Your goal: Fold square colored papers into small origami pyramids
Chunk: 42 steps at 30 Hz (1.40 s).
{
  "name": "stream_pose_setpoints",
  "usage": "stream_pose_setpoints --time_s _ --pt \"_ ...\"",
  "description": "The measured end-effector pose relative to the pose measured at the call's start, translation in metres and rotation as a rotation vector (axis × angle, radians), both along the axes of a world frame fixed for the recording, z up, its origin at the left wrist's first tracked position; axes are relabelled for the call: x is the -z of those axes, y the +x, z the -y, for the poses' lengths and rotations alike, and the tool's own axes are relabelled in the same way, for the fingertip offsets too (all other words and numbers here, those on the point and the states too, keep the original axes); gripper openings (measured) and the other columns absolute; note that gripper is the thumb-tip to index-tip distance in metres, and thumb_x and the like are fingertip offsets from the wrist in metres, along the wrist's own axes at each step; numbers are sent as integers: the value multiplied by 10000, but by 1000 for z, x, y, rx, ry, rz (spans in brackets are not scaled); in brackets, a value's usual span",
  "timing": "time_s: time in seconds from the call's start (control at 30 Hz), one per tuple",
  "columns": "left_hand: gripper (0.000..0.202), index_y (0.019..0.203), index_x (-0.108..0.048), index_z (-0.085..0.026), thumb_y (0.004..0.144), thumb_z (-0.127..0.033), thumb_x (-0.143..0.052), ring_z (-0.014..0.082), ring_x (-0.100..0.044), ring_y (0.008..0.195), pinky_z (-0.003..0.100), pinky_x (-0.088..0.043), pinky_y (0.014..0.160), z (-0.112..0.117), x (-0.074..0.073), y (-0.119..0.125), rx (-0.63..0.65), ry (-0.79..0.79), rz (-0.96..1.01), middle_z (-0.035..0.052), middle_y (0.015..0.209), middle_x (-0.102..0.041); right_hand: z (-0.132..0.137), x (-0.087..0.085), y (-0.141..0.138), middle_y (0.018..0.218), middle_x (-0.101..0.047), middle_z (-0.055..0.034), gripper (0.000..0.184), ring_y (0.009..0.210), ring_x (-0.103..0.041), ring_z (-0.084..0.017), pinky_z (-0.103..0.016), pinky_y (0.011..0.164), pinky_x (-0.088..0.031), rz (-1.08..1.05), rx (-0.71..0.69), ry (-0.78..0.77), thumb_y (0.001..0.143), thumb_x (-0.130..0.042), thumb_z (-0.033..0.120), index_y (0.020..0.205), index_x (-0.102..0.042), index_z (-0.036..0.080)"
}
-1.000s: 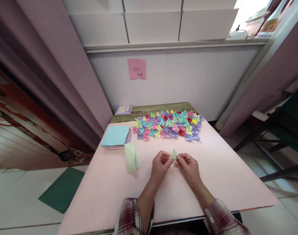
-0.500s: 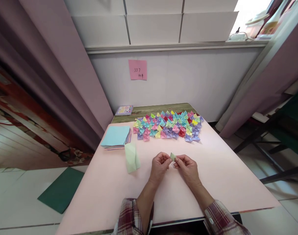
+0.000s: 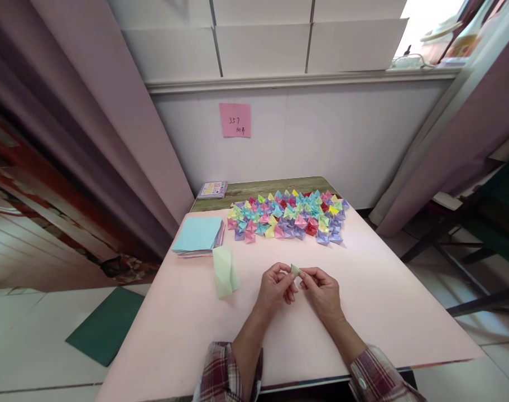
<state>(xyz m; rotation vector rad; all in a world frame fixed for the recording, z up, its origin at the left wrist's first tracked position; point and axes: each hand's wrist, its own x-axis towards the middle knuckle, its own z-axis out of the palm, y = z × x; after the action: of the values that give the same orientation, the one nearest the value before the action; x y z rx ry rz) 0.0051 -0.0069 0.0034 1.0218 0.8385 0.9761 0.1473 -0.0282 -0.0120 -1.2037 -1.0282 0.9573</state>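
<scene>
A small folded piece of pale green paper (image 3: 295, 269) is pinched between my two hands above the pink tabletop. My left hand (image 3: 275, 287) grips its left side with thumb and index finger, the other fingers curled below. On the opposite side, my right hand (image 3: 322, 289) is closed on the right edge of the paper. Part of the folded paper is hidden by my fingertips. To the left of my hands lies a larger creased light green paper (image 3: 224, 272). Beyond my hands spread many small folded paper shapes (image 3: 288, 215) in several colours, set in close rows.
A stack of square paper (image 3: 198, 233), light blue on top, lies at the table's left edge. Behind it sits a small printed pack (image 3: 213, 189). A pink note (image 3: 235, 119) is stuck on the wall. A dark chair (image 3: 480, 240) stands to the right, and curtains hang on both sides.
The small green paper has tilted and shows less of its face. My left hand's lower fingers have opened out a little below it. The other things keep their places.
</scene>
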Motion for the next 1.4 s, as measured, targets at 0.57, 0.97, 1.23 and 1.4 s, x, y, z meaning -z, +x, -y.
stream_pose_setpoints --time_s 0.57,0.97,1.23,1.4 --pt "340 775 -584 -151 815 -485 -637 86 -523 463 208 -428 481 -4 2 -6 111 83 -40 5 607 -615 0 -13 2 612 -539 40 362 503 -481 -100 -242 502 -423 -94 -292 -28 834 -634 472 1069 -634 197" --pt "489 999 -552 -177 635 -377 -811 112 -601 517 232 -486 535 -6 1 -2 -136 38 17 -41 650 -632 -1 -6 -1 641 -565 38 296 578 -550 -119 -251 580 -461 -223 -290 -46 765 -722 452 814 -561 210" --pt "460 981 -565 -157 635 -336 -811 94 -564 493 210 -466 495 -8 9 -2 -169 15 10 -53 609 -610 -1 1 -1 771 -623 -6 372 590 -549 -113 -237 554 -465 -69 -281 -56 753 -734 434 1003 -599 194" --pt "434 941 -597 -138 638 -366 -809 114 -601 512 232 -496 523 -7 7 -1 -98 -29 48 -8 644 -656 -2 2 0 737 -647 -12 327 597 -583 -129 -247 559 -478 -112 -251 -61 753 -730 445 918 -616 186"
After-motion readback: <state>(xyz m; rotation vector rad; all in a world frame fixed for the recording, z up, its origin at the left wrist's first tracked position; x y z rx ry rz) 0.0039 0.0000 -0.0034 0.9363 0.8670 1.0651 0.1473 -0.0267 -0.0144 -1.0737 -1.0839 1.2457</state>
